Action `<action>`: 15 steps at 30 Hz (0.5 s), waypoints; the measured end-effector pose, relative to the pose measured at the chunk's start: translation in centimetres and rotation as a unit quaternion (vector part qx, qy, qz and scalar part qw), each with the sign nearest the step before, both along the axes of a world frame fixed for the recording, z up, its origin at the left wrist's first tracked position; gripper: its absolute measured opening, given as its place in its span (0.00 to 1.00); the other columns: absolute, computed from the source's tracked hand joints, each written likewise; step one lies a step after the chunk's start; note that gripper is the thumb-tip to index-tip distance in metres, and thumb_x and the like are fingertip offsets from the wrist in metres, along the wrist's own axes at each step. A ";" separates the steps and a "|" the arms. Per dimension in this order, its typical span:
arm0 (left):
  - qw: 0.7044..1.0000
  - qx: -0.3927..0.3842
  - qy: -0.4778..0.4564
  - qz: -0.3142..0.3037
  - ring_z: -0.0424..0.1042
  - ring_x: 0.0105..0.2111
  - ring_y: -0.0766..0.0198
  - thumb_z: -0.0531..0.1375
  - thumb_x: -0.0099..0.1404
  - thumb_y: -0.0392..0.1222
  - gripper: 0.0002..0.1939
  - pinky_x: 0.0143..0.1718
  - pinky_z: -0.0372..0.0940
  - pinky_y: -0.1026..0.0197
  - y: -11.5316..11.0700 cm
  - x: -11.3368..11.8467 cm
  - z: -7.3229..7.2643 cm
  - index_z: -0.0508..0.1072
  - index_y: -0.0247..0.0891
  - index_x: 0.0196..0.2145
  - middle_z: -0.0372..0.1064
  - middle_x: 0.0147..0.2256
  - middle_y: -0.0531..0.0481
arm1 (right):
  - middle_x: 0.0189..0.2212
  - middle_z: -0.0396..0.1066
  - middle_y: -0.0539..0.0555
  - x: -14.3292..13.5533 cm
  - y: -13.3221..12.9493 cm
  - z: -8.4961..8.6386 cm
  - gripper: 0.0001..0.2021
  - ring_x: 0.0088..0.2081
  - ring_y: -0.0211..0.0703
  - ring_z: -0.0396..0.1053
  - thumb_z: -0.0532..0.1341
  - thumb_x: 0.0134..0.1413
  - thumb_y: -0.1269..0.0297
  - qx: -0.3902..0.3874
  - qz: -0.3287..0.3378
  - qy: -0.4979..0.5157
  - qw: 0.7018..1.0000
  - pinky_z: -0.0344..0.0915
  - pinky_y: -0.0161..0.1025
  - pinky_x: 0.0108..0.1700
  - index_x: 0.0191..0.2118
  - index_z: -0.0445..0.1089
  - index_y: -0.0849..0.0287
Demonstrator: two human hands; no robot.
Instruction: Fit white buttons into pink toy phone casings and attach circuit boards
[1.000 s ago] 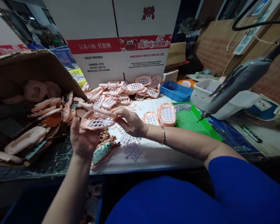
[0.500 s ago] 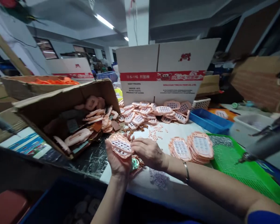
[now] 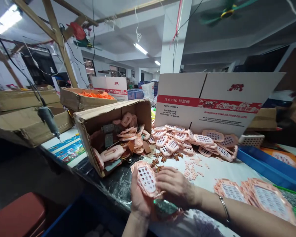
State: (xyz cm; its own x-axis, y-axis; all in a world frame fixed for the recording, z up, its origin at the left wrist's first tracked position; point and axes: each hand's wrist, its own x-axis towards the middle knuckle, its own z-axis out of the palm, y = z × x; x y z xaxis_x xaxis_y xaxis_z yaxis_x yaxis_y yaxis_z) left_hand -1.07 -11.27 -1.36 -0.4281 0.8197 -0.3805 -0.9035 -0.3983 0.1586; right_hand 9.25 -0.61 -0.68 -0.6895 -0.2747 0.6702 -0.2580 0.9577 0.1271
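My left hand (image 3: 141,199) is closed round a pink plastic casing (image 3: 148,179) that has a pale panel with rows of holes, tilted with its face towards me. Curled fingers of my right hand (image 3: 176,186) press at the casing's right edge, the fingertips partly hidden. Beneath the hands, partly covered, lies a piece with a shiny green part (image 3: 165,206). A heap of similar pink casings (image 3: 172,144) lies behind my hands. Two stacks of casings, one nearer (image 3: 268,199) and one beside it (image 3: 232,191), stand on the right.
A tipped cardboard box (image 3: 113,110) holding loose pink parts and circuit boards is left of my hands. Small brown pieces (image 3: 166,158) and pink bits (image 3: 193,169) lie scattered. At the right is a blue tray (image 3: 271,166); an electric screwdriver (image 3: 48,120) hangs at left.
The view has swung left and upward, shifting the table scene right and down. The casing in my left hand has turned more upright. My right hand stays at its edge.
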 end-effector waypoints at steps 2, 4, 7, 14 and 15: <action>1.000 -0.028 0.001 0.012 0.76 0.25 0.58 0.53 0.65 0.46 0.17 0.28 0.70 0.60 -0.3 -0.6 0.1 0.78 0.37 0.27 0.76 0.27 0.42 | 0.37 0.75 0.58 -0.7 2.7 0.1 0.12 0.40 0.40 0.72 0.49 0.64 0.67 -0.031 -0.106 -0.041 0.993 0.70 0.42 0.46 0.42 0.69 0.60; 0.998 -0.049 0.014 0.024 0.76 0.26 0.58 0.53 0.65 0.45 0.17 0.28 0.71 0.60 -0.7 -1.2 0.0 0.78 0.38 0.27 0.77 0.28 0.42 | 0.48 0.71 0.63 -1.4 6.0 0.3 0.15 0.50 0.44 0.69 0.52 0.60 0.72 -0.041 -0.302 -0.162 0.939 0.68 0.46 0.52 0.50 0.67 0.62; 0.998 -0.064 0.025 0.018 0.77 0.28 0.58 0.52 0.65 0.45 0.18 0.30 0.71 0.59 -1.1 -1.8 -0.3 0.79 0.37 0.27 0.77 0.29 0.41 | 0.57 0.61 0.75 -2.2 10.3 0.2 0.24 0.59 0.60 0.61 0.61 0.49 0.76 -0.053 -0.391 -0.222 0.892 0.59 0.59 0.59 0.55 0.65 0.70; 0.997 -0.068 -0.002 0.026 0.78 0.32 0.56 0.50 0.66 0.46 0.21 0.34 0.71 0.58 -1.6 -2.6 -1.1 0.79 0.35 0.28 0.77 0.32 0.37 | 0.52 0.68 0.70 -3.2 13.4 -0.7 0.20 0.56 0.54 0.64 0.53 0.51 0.83 -0.099 -0.380 -0.252 0.885 0.55 0.53 0.60 0.49 0.70 0.69; 0.997 -0.069 -0.002 0.026 0.78 0.32 0.56 0.51 0.65 0.46 0.20 0.35 0.72 0.58 -1.6 -2.7 -1.2 0.79 0.35 0.28 0.77 0.32 0.37 | 0.49 0.70 0.69 -3.1 13.5 -0.6 0.17 0.53 0.53 0.67 0.53 0.51 0.82 -0.115 -0.378 -0.247 0.885 0.57 0.50 0.58 0.46 0.71 0.69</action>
State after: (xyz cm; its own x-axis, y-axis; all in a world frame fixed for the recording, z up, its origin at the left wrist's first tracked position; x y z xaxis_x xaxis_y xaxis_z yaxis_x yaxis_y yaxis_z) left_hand -3.73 -12.91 -2.54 -0.4668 0.7364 -0.4897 -0.8829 -0.4197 0.2106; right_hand 6.17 12.84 -1.23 -0.8425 0.4941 0.2146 0.4971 0.8666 -0.0437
